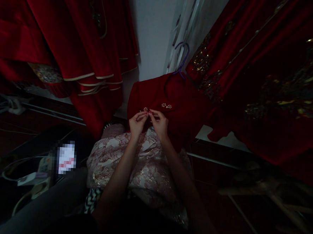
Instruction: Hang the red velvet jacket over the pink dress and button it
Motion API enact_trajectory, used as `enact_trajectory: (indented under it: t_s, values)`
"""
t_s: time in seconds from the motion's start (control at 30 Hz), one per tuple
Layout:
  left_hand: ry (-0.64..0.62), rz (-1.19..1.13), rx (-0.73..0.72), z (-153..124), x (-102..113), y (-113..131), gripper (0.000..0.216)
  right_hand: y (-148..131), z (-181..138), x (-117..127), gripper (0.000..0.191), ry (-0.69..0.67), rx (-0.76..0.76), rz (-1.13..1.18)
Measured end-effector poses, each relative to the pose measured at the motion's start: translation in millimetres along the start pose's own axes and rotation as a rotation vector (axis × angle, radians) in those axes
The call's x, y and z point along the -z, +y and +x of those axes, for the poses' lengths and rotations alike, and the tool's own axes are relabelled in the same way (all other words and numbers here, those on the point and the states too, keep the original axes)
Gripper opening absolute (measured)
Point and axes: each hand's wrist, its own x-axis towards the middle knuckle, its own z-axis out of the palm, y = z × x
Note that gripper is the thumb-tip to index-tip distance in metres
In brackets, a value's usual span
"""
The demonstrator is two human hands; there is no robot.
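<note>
A red garment (188, 115) hangs from a purple hanger (185, 55), its lower part lying over my lap. Pearl-like flower ornaments (166, 106) decorate its front. My left hand (137, 124) and my right hand (159, 124) meet at the front of the garment. Thumbs and fingertips on both sides are pinched together on a small red piece of it, just beneath another flower ornament (145, 109). In this dim light I cannot make out exactly what part the fingertips grip. Beneath my forearms spreads a pinkish brocade cloth (112, 153) with a shiny pattern.
Red cloths with pale edging (96, 57) hang at the left. Red garments with gold embroidery (285, 86) hang at the right, beside a white wall (156, 32). A lit phone screen (66, 157) and a power strip (43, 175) with cables lie at the lower left.
</note>
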Motion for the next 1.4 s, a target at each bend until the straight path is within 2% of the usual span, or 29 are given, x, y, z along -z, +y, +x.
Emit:
enact_trajectory:
  t_s: [0.17, 0.37, 0.5, 0.63, 0.8, 0.9, 1.0, 1.1, 1.23, 1.3, 1.4]
  values:
    - [-0.006, 0.069, -0.052, -0.9, 0.0, -4.6, 0.028, -1.3, 0.1, 2.1, 0.029, -0.008, 0.019, -0.019]
    - [-0.029, 0.167, -0.078, -2.3, 1.9, 2.3, 0.027, -0.2, 1.6, 2.2, 0.027, 0.012, 0.02, -0.052]
    - [-0.015, 0.296, -0.134, -1.6, 5.6, 5.7, 0.024, -2.1, 3.6, 3.0, 0.028, -0.022, -0.004, -0.055]
    - [-0.006, 0.288, -0.143, -0.6, 6.3, 3.5, 0.023, -5.0, 7.9, 4.5, 0.028, -0.049, 0.005, -0.081]
    - [-0.082, 0.22, -0.139, 1.2, 1.9, -1.6, 0.02, -3.4, 12.9, 5.8, 0.021, -0.008, 0.012, -0.186]
    - [-0.131, 0.259, -0.169, 5.0, 5.6, -8.8, 0.015, 1.7, 1.1, 14.0, 0.028, -0.03, -0.033, -0.175]
    - [-0.12, 0.395, -0.08, 9.7, 18.4, -21.9, 0.011, 10.6, -22.7, 36.2, 0.021, -0.136, -0.101, -0.145]
    - [-0.183, 0.531, 0.069, 12.5, 34.4, -36.0, 0.012, 20.1, -42.2, 69.1, 0.021, -0.16, -0.213, -0.193]
    - [-0.264, 0.539, 0.191, 14.0, 44.9, -40.0, 0.017, 25.3, -45.2, 106.8, 0.024, -0.3, -0.256, -0.224]
    - [-0.284, 0.517, 0.249, 14.0, 45.6, -33.8, 0.021, 26.1, -42.6, 114.6, 0.024, -0.317, -0.257, -0.225]
    - [-0.348, 0.527, 0.307, 12.9, 47.2, -21.1, 0.03, 29.2, -42.4, 110.5, 0.031, -0.329, -0.247, -0.257]
